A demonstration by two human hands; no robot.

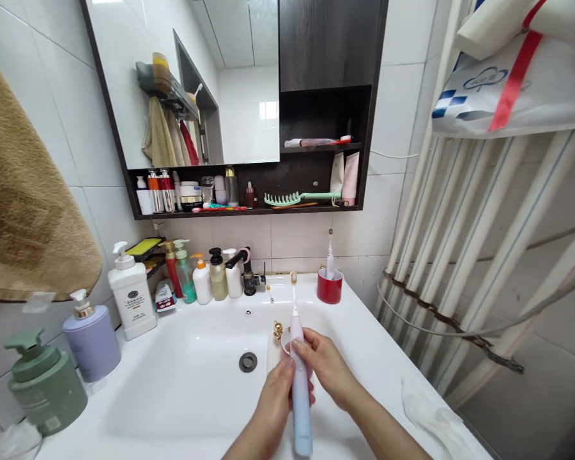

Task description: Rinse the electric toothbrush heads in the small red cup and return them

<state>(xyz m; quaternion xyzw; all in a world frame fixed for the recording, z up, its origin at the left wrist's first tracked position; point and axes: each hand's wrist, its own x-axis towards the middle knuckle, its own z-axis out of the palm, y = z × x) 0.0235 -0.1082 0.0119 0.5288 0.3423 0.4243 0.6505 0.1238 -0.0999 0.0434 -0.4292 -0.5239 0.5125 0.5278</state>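
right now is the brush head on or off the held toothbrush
On: the brush head extends from the toothbrush at its pink end.

No word is coming through legibly. The bag (560, 96) is carrying a blue cloud-outline logo (485, 78), its lettering too blurred to read. The big white bottle (137, 322) is bearing a dark emblem (133, 294) above tiny, unreadable print. The green bottle (50, 386) and held toothbrush (301, 399) are showing faint, illegible marks.
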